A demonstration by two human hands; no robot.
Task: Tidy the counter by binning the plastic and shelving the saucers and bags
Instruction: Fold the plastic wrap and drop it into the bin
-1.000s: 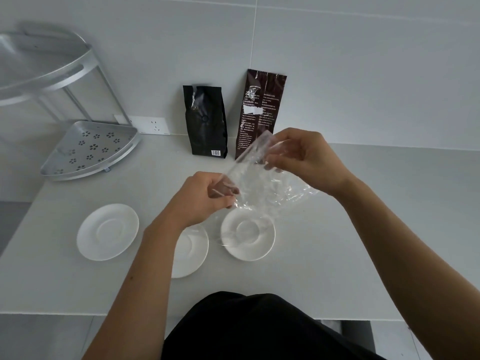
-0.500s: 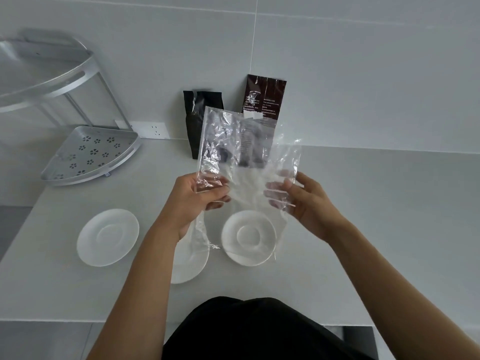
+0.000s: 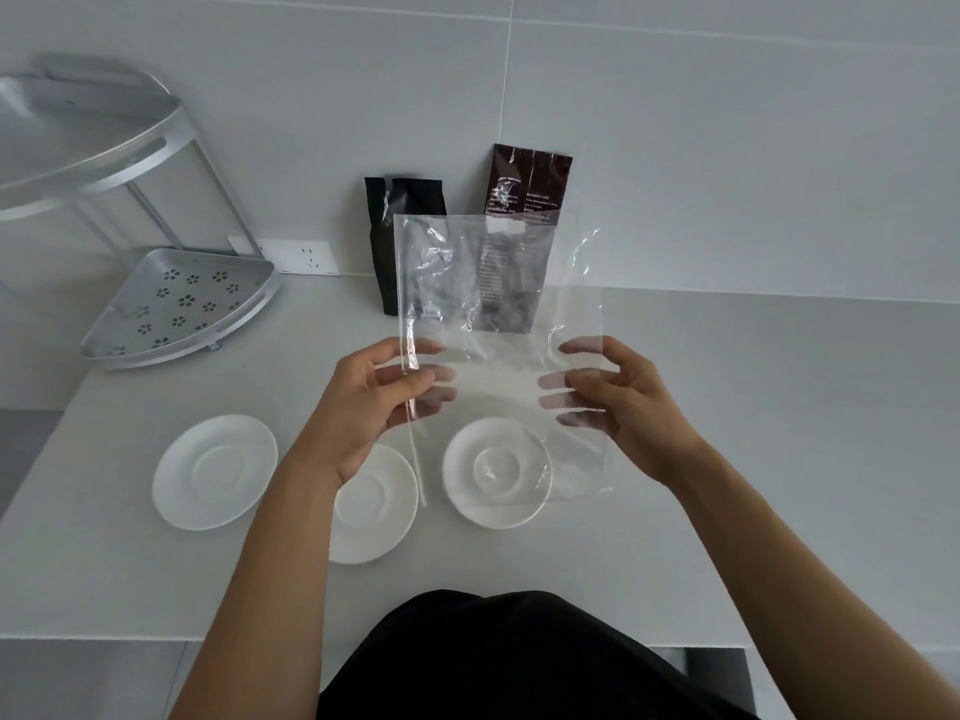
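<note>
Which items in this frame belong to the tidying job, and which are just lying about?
Belong to the job:
clear plastic bag, held by left hand and right hand
three saucers
black bag
brown bag
corner shelf rack

Lying about:
wall socket

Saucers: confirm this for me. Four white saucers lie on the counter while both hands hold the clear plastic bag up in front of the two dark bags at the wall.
Not quite: the head view shows three white saucers, not four. The rest stands: the left hand and right hand hold the clear plastic bag up in front of the black bag and brown bag at the wall.
</note>
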